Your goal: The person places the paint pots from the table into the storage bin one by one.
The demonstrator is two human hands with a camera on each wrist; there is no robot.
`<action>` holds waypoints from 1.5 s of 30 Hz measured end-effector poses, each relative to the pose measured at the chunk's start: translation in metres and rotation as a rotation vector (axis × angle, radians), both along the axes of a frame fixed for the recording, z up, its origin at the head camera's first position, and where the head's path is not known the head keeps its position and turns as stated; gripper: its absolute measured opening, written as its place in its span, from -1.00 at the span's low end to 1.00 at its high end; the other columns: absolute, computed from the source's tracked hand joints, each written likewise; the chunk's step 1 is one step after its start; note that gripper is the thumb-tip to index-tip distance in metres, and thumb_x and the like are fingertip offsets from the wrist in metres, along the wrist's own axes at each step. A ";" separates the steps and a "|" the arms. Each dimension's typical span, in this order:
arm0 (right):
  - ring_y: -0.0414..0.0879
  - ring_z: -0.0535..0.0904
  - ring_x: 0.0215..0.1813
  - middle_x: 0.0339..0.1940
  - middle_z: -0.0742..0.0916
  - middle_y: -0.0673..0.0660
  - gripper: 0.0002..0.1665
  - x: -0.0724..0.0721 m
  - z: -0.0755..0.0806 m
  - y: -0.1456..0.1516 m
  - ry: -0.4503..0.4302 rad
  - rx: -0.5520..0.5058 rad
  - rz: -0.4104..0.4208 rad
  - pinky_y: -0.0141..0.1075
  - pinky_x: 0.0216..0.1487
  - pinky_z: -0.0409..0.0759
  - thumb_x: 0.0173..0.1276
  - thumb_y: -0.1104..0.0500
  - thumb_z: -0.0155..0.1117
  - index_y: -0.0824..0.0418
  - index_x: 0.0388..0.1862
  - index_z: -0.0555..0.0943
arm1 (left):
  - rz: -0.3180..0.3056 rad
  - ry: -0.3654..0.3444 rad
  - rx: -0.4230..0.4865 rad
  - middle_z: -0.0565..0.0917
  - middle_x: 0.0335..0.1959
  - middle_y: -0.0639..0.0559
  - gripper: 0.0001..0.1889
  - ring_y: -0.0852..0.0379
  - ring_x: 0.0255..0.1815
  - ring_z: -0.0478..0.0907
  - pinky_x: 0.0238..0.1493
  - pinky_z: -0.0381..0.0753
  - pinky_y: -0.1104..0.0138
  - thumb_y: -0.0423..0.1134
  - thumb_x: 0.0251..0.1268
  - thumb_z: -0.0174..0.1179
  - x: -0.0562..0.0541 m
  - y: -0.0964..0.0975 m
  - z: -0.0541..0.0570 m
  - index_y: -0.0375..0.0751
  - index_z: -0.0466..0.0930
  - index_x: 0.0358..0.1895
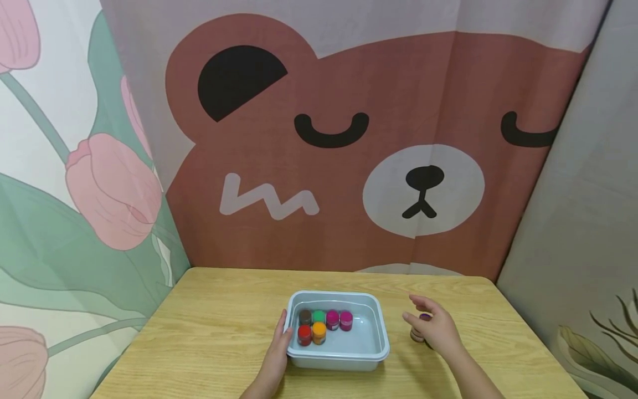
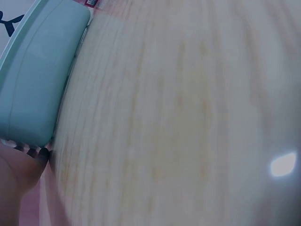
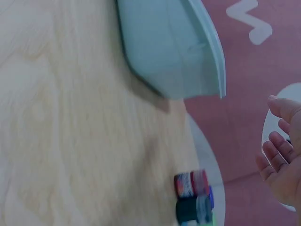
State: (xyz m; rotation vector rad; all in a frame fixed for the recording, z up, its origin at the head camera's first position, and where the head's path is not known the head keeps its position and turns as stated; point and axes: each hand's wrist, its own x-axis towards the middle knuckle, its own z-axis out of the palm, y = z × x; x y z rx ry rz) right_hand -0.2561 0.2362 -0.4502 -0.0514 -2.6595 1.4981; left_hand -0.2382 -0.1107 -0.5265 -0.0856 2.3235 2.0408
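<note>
A pale blue plastic box [image 1: 369,343] stands on the table, with several small lidded jars at its left side: a red jar [image 1: 304,335], an orange jar [image 1: 319,333], a brown one, a green one and two magenta ones. My left hand [image 1: 277,352] holds the box by its left end, thumb at the rim and fingers along the outer wall. To the right of the box, my right hand [image 1: 441,330] hovers with loosely bent fingers and nothing in them. Partly hidden below it are more jars; the right wrist view shows a red jar [image 3: 190,183] and a dark green jar [image 3: 194,210] among them.
The wooden table [image 1: 219,327] reaches back to a curtain [image 1: 349,183] printed with a bear. Another curtain [image 1: 45,221] with tulips hangs on the left, and a grey one [image 1: 573,221] on the right.
</note>
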 end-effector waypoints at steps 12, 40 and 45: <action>0.22 0.42 0.31 0.34 0.48 0.39 -0.19 0.005 -0.025 0.030 -0.038 0.093 -0.048 -0.21 0.12 0.64 0.31 -0.10 0.35 0.31 0.39 0.39 | 0.000 0.009 0.009 -0.13 0.61 -0.26 -0.33 -0.43 0.57 -0.23 0.40 -0.22 -0.43 0.10 0.58 -0.28 0.001 0.000 0.001 -0.03 -0.18 0.60; 0.32 0.50 0.24 0.24 0.52 0.48 -0.17 -0.002 -0.078 0.053 -0.085 0.072 -0.144 0.01 0.19 0.60 0.31 -0.07 0.35 0.45 0.35 0.36 | 0.001 0.008 0.025 -0.14 0.61 -0.26 -0.34 -0.43 0.57 -0.26 0.39 -0.27 -0.44 0.09 0.58 -0.28 0.002 0.001 0.002 -0.01 -0.18 0.60; 0.30 0.53 0.19 0.17 0.58 0.46 -0.19 -0.003 -0.082 0.052 -0.082 0.082 -0.172 0.08 0.21 0.54 0.30 -0.06 0.35 0.44 0.34 0.38 | -0.001 0.001 0.027 -0.15 0.61 -0.25 -0.33 -0.43 0.57 -0.27 0.40 -0.27 -0.44 0.11 0.58 -0.28 0.002 0.000 0.003 -0.01 -0.18 0.60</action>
